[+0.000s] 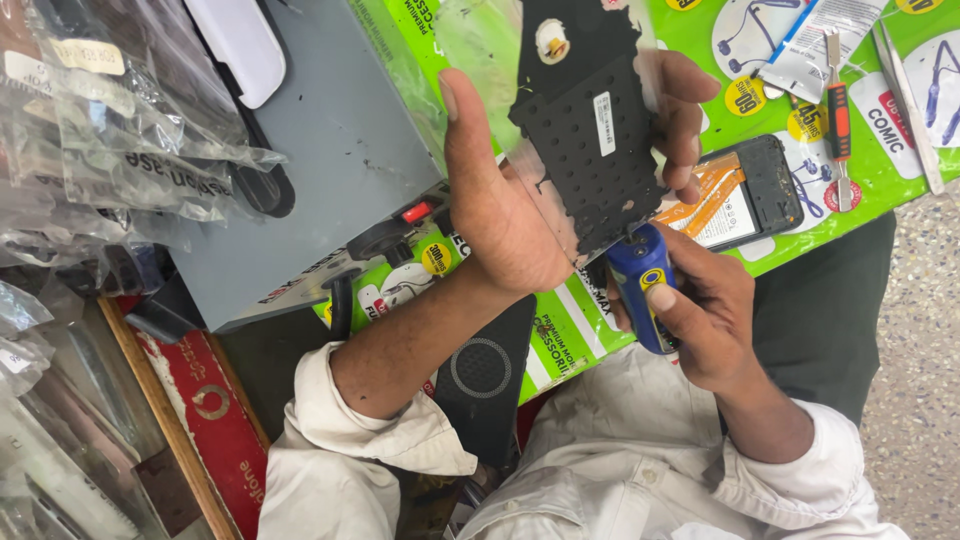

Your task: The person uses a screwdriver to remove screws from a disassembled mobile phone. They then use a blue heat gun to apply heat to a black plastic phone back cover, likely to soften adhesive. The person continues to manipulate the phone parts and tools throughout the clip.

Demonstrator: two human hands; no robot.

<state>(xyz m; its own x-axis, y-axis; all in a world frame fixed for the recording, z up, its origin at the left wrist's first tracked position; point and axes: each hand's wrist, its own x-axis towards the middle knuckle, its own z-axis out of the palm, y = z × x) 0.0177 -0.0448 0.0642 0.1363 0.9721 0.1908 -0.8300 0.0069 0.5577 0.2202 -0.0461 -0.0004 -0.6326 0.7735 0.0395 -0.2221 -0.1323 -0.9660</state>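
Note:
My left hand [500,200] holds up a black phone screen panel [590,130], its dotted back side facing me, with fingers wrapped around its far edge. My right hand [705,310] grips a small blue tube with a yellow label [640,285], its tip touching the panel's lower edge. Behind the panel, an opened black phone body [750,190] with an orange-and-white battery lies on the green printed mat [575,330].
A grey box-shaped machine [330,130] with a red switch stands at the left. Clear plastic bags [110,130] are piled at the far left. A red-handled screwdriver [838,110] and tweezers [905,90] lie on the mat at the upper right. A black round-patterned pad [485,370] sits near my lap.

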